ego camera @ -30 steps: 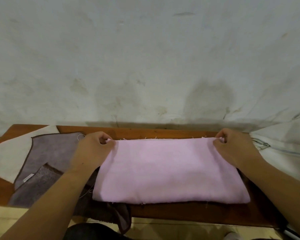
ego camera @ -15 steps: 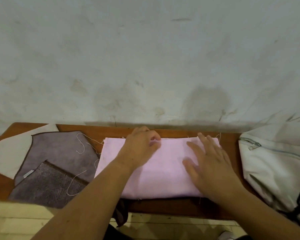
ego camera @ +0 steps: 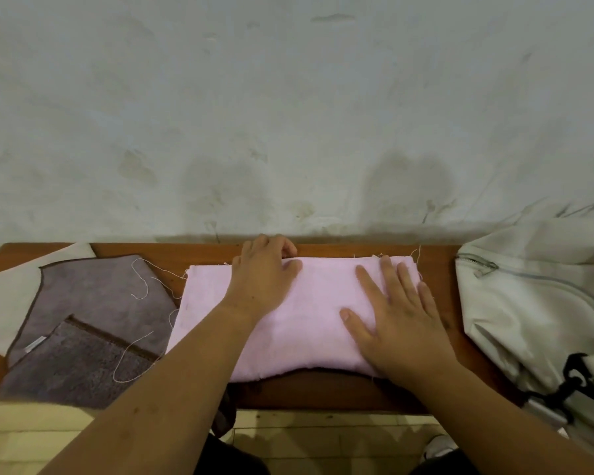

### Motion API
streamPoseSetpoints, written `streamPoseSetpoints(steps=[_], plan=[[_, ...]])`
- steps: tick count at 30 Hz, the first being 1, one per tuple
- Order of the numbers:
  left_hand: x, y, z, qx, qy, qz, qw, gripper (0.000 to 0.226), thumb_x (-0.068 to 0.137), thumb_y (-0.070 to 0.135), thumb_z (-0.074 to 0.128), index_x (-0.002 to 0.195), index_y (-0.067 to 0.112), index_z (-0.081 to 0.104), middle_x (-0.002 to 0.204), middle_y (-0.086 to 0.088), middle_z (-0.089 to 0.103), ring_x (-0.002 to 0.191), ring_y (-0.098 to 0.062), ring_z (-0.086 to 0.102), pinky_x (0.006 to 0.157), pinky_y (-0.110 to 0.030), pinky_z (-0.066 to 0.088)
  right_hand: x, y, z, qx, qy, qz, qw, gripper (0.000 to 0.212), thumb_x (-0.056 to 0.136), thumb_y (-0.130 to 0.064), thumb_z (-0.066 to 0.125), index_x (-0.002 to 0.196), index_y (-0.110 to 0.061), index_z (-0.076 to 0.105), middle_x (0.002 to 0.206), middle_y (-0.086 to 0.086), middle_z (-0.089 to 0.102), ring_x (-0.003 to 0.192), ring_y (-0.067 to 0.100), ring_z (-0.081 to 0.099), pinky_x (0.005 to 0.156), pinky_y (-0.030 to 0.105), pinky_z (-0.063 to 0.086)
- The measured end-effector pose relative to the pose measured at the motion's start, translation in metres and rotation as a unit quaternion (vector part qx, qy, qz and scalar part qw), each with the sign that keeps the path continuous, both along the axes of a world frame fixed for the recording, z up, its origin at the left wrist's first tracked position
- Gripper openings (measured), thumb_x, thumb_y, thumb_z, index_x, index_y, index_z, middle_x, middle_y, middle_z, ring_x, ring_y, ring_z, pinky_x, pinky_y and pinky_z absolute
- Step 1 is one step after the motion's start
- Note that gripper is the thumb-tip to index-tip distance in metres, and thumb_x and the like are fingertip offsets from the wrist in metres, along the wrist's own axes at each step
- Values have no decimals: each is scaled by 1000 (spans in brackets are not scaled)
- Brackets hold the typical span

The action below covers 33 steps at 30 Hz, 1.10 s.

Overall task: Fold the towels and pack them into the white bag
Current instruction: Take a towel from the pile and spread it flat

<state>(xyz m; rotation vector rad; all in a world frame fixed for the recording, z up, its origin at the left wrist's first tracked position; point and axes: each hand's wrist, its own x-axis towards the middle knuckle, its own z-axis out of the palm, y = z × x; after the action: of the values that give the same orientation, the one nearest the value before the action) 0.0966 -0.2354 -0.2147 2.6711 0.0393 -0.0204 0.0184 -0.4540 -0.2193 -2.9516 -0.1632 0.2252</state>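
Head view: pink towel (ego camera: 316,313) lies folded on the bench (ego camera: 323,392), right hand (ego camera: 402,323) pressing its 3 o'clock end with straight fingers, left hand (ego camera: 263,282) curled over its 12 o'clock edge, grip unclear, white bag (ego camera: 528,303) at 3 o'clock.

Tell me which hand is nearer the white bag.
Right. The right hand lies flat on the right end of the pink towel, beside the white bag. The left hand rests at the towel's far edge, left of its middle, farther from the bag.

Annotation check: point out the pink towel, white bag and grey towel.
pink towel (ego camera: 319,299), head view, bare middle.
white bag (ego camera: 528,303), head view, front panel.
grey towel (ego camera: 93,293), head view, flat upper layer.
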Motion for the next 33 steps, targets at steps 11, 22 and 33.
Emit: streamPoseSetpoints(steps=[11, 22, 33], plan=[[-84, -5, -17, 148, 8, -104, 983, 69, 98, 68, 10, 159, 40, -5, 166, 13, -17, 153, -12, -18, 124, -41, -10, 5, -21, -5, -6, -11, 8, 1000, 80, 84, -78, 1, 158, -47, -8, 169, -10, -15, 157, 17, -10, 126, 47, 5], [-141, 7, 19, 40, 9, -83, 996, 66, 101, 65, 16, 159, 40, -2, 167, 13, -13, 153, -9, -17, 124, -36, -10, -71, -24, 39, 210, 52, -261, 941, 84, 94, -53, 59, 159, -14, 24, 159, 12, 32, 144, 31, 34, 116, 43, 33], [-199, -6, -1, 107, 27, -272, 956, 70, 103, 65, 21, 159, 35, -9, 166, 12, -20, 150, -11, -26, 125, -45, -7, -77, -19, 48, 444, 62, -433, 782, 64, 90, -38, 75, 139, -5, 51, 95, 7, 68, 83, 26, 71, 87, 47, 60]])
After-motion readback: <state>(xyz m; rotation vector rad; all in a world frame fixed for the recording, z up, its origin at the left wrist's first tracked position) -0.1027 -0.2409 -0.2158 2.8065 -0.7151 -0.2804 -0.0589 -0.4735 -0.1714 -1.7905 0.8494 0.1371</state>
